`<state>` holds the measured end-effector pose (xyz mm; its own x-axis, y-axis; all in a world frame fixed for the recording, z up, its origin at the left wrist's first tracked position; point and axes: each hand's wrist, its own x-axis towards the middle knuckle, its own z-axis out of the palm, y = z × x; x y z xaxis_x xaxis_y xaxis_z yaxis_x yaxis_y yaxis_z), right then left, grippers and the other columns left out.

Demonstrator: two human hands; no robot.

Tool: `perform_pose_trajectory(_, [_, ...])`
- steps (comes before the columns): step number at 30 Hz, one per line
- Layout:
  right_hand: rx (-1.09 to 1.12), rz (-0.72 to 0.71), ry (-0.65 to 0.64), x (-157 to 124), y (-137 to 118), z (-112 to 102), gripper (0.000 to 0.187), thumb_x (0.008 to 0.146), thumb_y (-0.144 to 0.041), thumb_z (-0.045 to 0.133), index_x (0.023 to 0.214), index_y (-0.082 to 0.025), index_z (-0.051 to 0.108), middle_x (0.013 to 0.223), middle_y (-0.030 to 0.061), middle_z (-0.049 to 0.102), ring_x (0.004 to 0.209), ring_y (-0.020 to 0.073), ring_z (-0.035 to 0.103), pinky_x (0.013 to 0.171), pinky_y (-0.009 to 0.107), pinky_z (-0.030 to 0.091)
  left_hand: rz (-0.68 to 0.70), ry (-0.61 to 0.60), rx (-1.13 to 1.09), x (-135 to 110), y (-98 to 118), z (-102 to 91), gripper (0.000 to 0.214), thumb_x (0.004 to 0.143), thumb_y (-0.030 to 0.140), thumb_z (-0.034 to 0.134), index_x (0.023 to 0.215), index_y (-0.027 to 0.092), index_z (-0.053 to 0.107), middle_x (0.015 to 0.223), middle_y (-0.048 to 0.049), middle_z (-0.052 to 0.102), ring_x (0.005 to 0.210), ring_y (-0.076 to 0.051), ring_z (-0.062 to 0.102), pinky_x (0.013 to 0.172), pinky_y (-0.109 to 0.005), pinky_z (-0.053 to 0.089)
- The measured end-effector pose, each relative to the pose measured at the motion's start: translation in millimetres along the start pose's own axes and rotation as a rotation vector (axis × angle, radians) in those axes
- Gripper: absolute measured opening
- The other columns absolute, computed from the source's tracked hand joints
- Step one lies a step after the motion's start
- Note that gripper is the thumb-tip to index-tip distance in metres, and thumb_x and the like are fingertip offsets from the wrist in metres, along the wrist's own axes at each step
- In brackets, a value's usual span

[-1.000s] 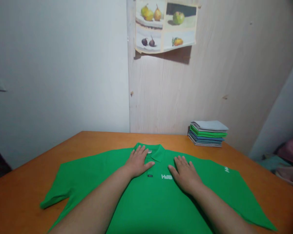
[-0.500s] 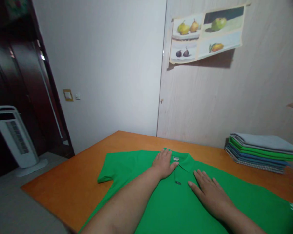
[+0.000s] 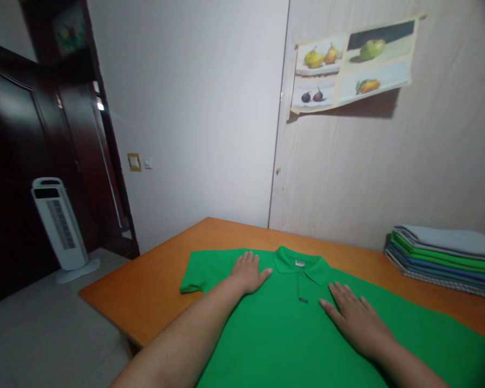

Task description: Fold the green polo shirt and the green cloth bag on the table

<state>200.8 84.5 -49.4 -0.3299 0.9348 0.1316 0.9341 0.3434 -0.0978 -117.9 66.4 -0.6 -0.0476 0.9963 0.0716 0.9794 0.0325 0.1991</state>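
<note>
Green polo shirt (image 3: pixel 275 334): spread front up on orange worktop (image 3: pixel 145 291), collar (image 3: pixel 283 264) toward far edge, one short sleeve (image 3: pixel 194 269) near left edge, body running out of view on near side. Neck label (image 3: pixel 299 263) and dark tab (image 3: pixel 303 300) at foot of placket both visible.

Left hand (image 3: pixel 248 274): palm down on shoulder cloth, just beside collar, fingers extended, nothing gripped. Right hand (image 3: pixel 358 320): likewise flat on chest, across placket from left hand, fingers relaxed, nothing gripped.

Change: left hand shifted off collar, outward toward short sleeve, versus half a second ago. Meaning, as judged: collar now fully uncovered and apparently lying in order, pressure moved to shoulder cloth. Right hand at about same spot on chest.

Also different: view swung left relative to earliest frame. Tower fan (image 3: pixel 59 231) and dark door (image 3: pixel 8 134) now included, beyond left edge; folded cloth stack (image 3: pixel 448 260), close to far edge at right, now partly cropped. Fruit pictures (image 3: pixel 355 70) above, on wall panel (image 3: pixel 347 172).
</note>
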Motion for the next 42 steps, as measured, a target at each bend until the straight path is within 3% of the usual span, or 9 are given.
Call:
perform_pose_trajectory(6, [0.003,0.011,-0.024,-1,-5,-9,0.083,0.092,-0.069,0.023,0.153,-0.013,0.035,0.160,0.0102,0.029,0.149,0.0291,0.020,0.120,0.053,0.016,-0.155,0.006,0.050,-12,-32,-14.0,0.100,0.087,0.079,0.015,0.152,0.006,0.031,0.160,-0.0241,0.020,0.149,-0.037,0.016,0.118,-0.056,0.014])
perform_pose_trajectory(10, [0.009,0.005,-0.020,-2,-5,-11,0.080,0.093,-0.067,0.025,0.153,-0.014,0.035,0.159,0.0110,0.031,0.149,0.0294,0.020,0.120,0.053,0.016,-0.187,0.011,0.064,-21,-23,-19.5,0.102,0.086,0.081,0.013,0.152,0.006,0.032,0.160,-0.0241,0.021,0.149,-0.039,0.015,0.117,-0.060,0.012])
perform_pose_trajectory(16, [-0.030,-0.008,-0.015,2,4,-1,0.083,0.093,-0.068,0.020,0.153,-0.014,0.034,0.160,0.0097,0.030,0.149,0.0291,0.019,0.120,0.053,0.018,-0.015,-0.067,0.036,-50,4,-12.6,0.104,0.084,0.084,0.010,0.156,0.011,0.025,0.163,-0.0173,0.013,0.151,-0.035,0.008,0.120,-0.055,0.012])
perform_pose_trajectory(20, [-0.050,-0.018,-0.022,4,6,1,0.084,0.093,-0.068,0.017,0.154,-0.013,0.033,0.160,0.0092,0.029,0.150,0.0288,0.019,0.120,0.053,0.019,-0.009,-0.088,0.033,-61,-4,-10.3,0.103,0.084,0.084,0.008,0.156,0.013,0.023,0.163,-0.0145,0.013,0.151,-0.032,0.006,0.120,-0.052,0.012])
perform_pose_trajectory(26, [-0.033,-0.011,-0.021,3,2,-6,0.083,0.093,-0.069,0.019,0.154,-0.014,0.034,0.160,0.0105,0.031,0.149,0.0292,0.020,0.119,0.053,0.019,-0.125,-0.040,0.079,-56,-29,-17.3,0.099,0.085,0.083,0.011,0.156,0.016,0.026,0.163,-0.0140,0.017,0.151,-0.033,0.010,0.119,-0.056,0.013])
perform_pose_trajectory(30, [-0.031,0.007,-0.050,2,-3,-13,0.083,0.093,-0.068,0.019,0.154,-0.014,0.032,0.160,0.0102,0.029,0.149,0.0285,0.020,0.120,0.052,0.018,-0.216,-0.008,0.121,-51,-23,-20.0,0.099,0.086,0.082,0.013,0.154,0.012,0.032,0.162,-0.0176,0.020,0.150,-0.038,0.012,0.118,-0.059,0.010])
perform_pose_trajectory(37, [-0.035,0.017,-0.076,0,-7,-20,0.081,0.094,-0.067,0.020,0.155,-0.014,0.029,0.161,0.0096,0.027,0.150,0.0276,0.018,0.120,0.051,0.016,0.093,-0.063,0.014,-70,13,-9.2,0.095,0.087,0.081,0.011,0.155,0.017,0.028,0.164,-0.0126,0.016,0.151,-0.031,0.009,0.120,-0.055,0.011])
perform_pose_trajectory(42, [-0.031,0.017,-0.082,0,-7,-20,0.082,0.094,-0.067,0.020,0.155,-0.013,0.028,0.162,0.0092,0.026,0.150,0.0276,0.017,0.120,0.051,0.016,0.127,-0.044,0.070,-78,-6,-12.1,0.090,0.090,0.078,0.015,0.154,0.018,0.031,0.163,-0.0115,0.022,0.151,-0.030,0.012,0.120,-0.051,0.013])
